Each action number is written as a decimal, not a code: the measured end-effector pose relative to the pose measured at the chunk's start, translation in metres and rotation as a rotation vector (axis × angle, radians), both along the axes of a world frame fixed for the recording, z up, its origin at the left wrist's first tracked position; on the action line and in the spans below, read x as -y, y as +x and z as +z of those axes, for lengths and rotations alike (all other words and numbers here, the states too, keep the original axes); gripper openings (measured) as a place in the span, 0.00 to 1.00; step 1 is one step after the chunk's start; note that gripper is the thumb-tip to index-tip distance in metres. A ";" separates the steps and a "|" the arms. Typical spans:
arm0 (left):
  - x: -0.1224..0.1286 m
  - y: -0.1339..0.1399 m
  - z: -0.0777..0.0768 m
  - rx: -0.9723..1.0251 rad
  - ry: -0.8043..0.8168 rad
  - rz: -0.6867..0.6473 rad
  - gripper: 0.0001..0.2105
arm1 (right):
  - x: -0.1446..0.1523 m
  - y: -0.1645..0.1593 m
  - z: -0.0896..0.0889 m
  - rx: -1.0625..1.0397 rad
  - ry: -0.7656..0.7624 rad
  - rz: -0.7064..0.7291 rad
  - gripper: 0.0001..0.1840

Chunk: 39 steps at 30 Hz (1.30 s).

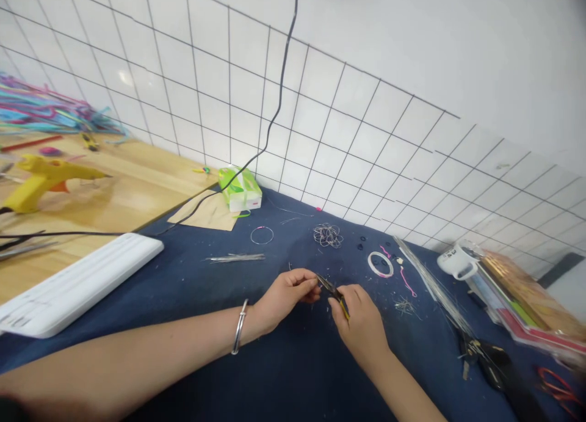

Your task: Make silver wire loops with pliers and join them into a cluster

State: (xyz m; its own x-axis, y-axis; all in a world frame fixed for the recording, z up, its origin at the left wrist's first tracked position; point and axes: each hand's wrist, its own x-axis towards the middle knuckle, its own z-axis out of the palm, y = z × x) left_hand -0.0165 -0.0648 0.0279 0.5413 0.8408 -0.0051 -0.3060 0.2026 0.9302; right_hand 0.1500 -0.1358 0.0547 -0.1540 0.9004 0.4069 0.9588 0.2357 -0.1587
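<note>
Low over the dark blue cloth (284, 373), my right hand (364, 321) is closed around pliers (330, 286) with yellow-trimmed handles. Their dark jaws point up and left, reaching the fingertips of my left hand (293, 291). Those fingers are pinched; a thin bit of wire seems to be between them, but it is too small to make out well. Beyond my hands lies a pile of looped wire (328, 235). A bundle of straight wires (237, 258) and a thin wire ring (262, 235) rest to the left. Right of the pliers are a white ring-shaped spool (380, 264) and wire scraps (405, 306).
A black cable (280, 98) hangs across the view. Left are a white power strip (82, 281), a yellow glue gun (43, 179) and a green tissue pack (240, 189). Right are long wires (430, 281), a white mug (456, 262), stacked books (526, 300) and red-handled scissors (556, 385).
</note>
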 end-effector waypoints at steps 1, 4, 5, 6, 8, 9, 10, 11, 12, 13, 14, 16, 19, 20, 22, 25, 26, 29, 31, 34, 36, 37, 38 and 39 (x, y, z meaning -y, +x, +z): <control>0.000 0.000 0.000 0.008 -0.003 0.000 0.08 | 0.001 -0.001 -0.001 -0.004 -0.001 -0.003 0.11; 0.001 0.001 -0.003 0.036 -0.021 -0.002 0.09 | 0.004 -0.001 -0.003 -0.023 -0.005 -0.007 0.10; 0.001 0.001 -0.004 0.042 -0.026 -0.003 0.09 | 0.005 -0.001 -0.004 -0.033 -0.006 -0.007 0.10; 0.001 0.001 -0.004 0.045 -0.029 -0.003 0.09 | 0.006 -0.001 -0.005 -0.045 -0.008 -0.005 0.10; 0.001 0.002 -0.006 0.044 -0.029 -0.003 0.09 | 0.007 0.000 -0.006 -0.071 -0.013 0.003 0.10; 0.001 0.002 -0.006 0.042 -0.026 -0.003 0.09 | 0.007 0.000 -0.007 -0.084 -0.014 0.004 0.10; 0.000 0.002 -0.007 0.038 -0.022 -0.004 0.09 | 0.007 0.000 -0.008 -0.097 -0.014 0.005 0.10; 0.000 0.002 -0.007 0.033 -0.015 -0.007 0.08 | 0.006 0.000 -0.008 -0.109 -0.013 0.004 0.10; 0.000 0.003 -0.008 0.026 -0.008 -0.008 0.08 | 0.006 0.001 -0.008 -0.121 -0.011 0.004 0.10; -0.001 0.003 -0.008 0.019 -0.004 -0.006 0.08 | 0.005 0.001 -0.009 -0.134 -0.012 0.005 0.10; -0.001 0.003 -0.008 0.012 -0.003 -0.003 0.08 | 0.005 0.002 -0.009 -0.148 -0.015 0.009 0.10; -0.002 0.003 -0.009 -0.001 0.002 0.002 0.09 | 0.004 0.003 -0.009 -0.183 -0.032 0.025 0.09; -0.003 0.003 -0.009 -0.018 0.040 -0.008 0.08 | 0.003 0.004 -0.008 -0.259 -0.066 0.049 0.09; -0.004 0.004 -0.008 -0.023 0.055 -0.011 0.07 | 0.004 0.004 -0.008 -0.290 -0.078 0.051 0.09; -0.004 0.004 -0.007 -0.036 0.078 -0.010 0.07 | 0.005 0.003 -0.006 -0.364 -0.116 0.042 0.09; -0.003 0.004 -0.004 -0.056 0.114 0.009 0.06 | 0.008 0.000 -0.002 -0.485 -0.203 0.016 0.09; -0.003 0.004 -0.002 -0.067 0.132 0.021 0.06 | 0.009 -0.001 0.000 -0.528 -0.233 0.006 0.10; -0.002 0.003 0.002 -0.115 0.186 0.063 0.06 | 0.011 -0.006 0.000 -0.694 -0.320 -0.027 0.12; -0.002 0.003 0.003 -0.148 0.228 0.087 0.06 | 0.012 -0.009 -0.002 -0.854 -0.385 -0.041 0.13; -0.004 0.002 0.002 -0.190 0.321 0.121 0.06 | 0.013 -0.015 -0.007 -1.113 -0.472 -0.034 0.15; -0.006 0.001 0.000 -0.216 0.390 0.142 0.07 | 0.015 -0.019 -0.009 -1.245 -0.505 -0.034 0.16; -0.006 0.001 -0.001 -0.226 0.416 0.151 0.07 | 0.015 -0.020 -0.010 -1.297 -0.519 -0.036 0.16; -0.007 0.000 -0.001 -0.232 0.440 0.155 0.07 | 0.016 -0.022 -0.010 -1.344 -0.535 -0.036 0.16; -0.008 0.000 -0.002 -0.236 0.461 0.156 0.07 | 0.017 -0.023 -0.009 -1.388 -0.551 -0.031 0.16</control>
